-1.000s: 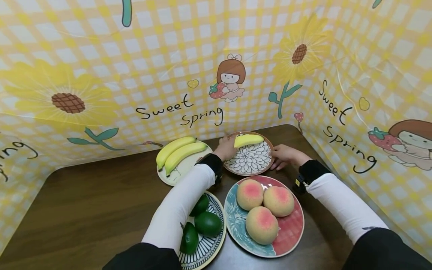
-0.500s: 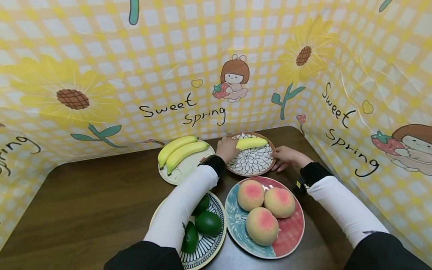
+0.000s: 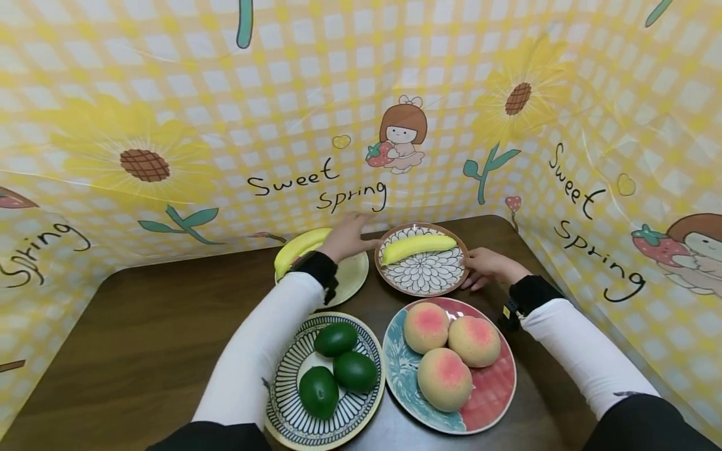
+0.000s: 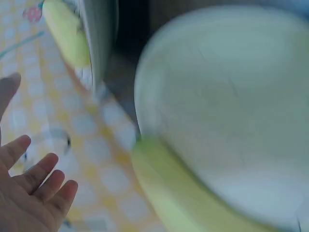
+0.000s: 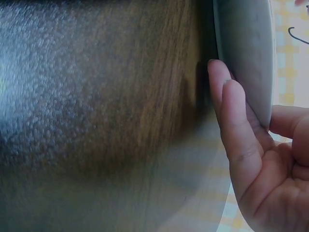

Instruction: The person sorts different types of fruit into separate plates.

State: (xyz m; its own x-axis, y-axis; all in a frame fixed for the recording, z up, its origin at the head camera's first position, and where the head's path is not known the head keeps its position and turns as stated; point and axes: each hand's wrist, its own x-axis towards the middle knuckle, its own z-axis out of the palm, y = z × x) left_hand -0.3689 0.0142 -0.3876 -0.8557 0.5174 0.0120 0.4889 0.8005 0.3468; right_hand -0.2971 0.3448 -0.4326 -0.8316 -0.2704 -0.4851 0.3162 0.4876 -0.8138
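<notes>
In the head view, my left hand (image 3: 345, 238) hovers over the cream plate (image 3: 354, 279), fingers spread and holding nothing. Behind its wrist lies a banana (image 3: 299, 250), partly covered. The left wrist view shows the left hand (image 4: 36, 193) with loose, extended fingers beside the cream plate (image 4: 227, 96) and a banana (image 4: 174, 188). My right hand (image 3: 489, 266) pinches the right rim of the brown-edged flower-patterned plate (image 3: 423, 275), on which a single banana (image 3: 417, 247) lies. In the right wrist view, the thumb is at this plate's rim (image 5: 248, 58) and the fingers reach beneath it.
Nearer the body, a black-and-white striped plate (image 3: 287, 391) bears three dark green fruits (image 3: 355, 372) like avocados. Right beside it, a red-and-blue plate (image 3: 491, 401) carries three peaches (image 3: 444, 379). A yellow checked cloth (image 3: 293, 113) walls in the back and sides of the brown table (image 3: 146, 351).
My left hand has let go of the single banana, leaving it on the flower-patterned plate, and moved left over the cream plate. My right hand stays at the flower-patterned plate's rim.
</notes>
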